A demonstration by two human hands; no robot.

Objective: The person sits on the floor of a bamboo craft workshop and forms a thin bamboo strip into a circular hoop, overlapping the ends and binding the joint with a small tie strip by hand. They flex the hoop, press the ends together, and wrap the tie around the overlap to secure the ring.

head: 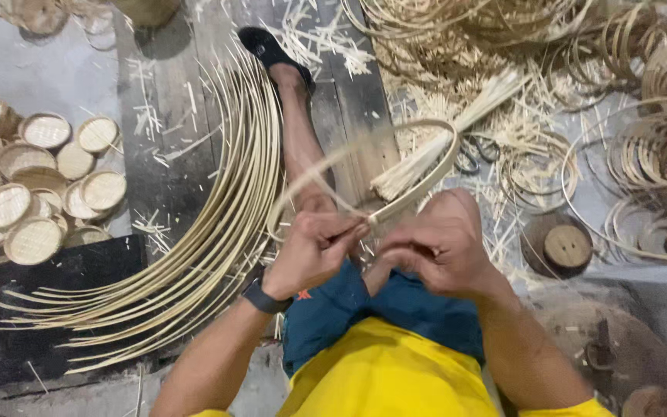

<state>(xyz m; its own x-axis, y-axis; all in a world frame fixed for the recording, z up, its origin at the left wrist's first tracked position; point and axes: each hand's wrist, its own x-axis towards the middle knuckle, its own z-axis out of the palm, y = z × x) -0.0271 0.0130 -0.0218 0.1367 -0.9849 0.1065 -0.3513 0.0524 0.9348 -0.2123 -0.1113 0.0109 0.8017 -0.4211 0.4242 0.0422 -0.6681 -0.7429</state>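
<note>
**Both hands pinch a bamboo hoop at its join**

The left hand (314,251) and right hand (434,247) are closed on a bent bamboo strip hoop (445,166), held above the knees where its ends overlap. Long bamboo strips (218,232) curve across the floor beside the left leg; small woven lids (32,197) lie heaped further left.

Plank floor (171,116), bamboo strips (218,232), woven lids (32,193)
</note>
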